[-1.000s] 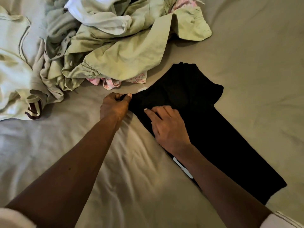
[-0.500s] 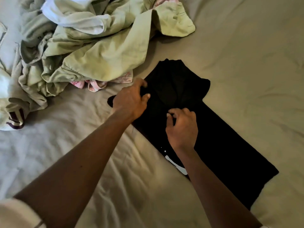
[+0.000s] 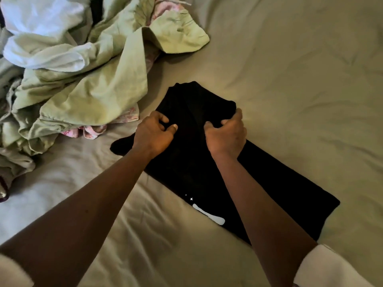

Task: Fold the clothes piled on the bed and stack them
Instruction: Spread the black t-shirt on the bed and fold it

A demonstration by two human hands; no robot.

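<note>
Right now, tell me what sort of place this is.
Most likely a bedroom: a wrinkled bed sheet fills the view, a pile of clothes lies on it, and the left hand and right hand grip a black garment spread flat.

A big bed (image 3: pixel 290 59) fills the whole view. A soft tan sheet (image 3: pixel 128 251) covers it from edge to edge. The sheet is not smooth. Little folds and bumps run across it, most of all near the near edge and along the right edge. Warm yellow light falls on the middle and the far right corner. At the left edge the sheet looks paler, nearly white. Soft dark shadows lie in the folds.
</note>
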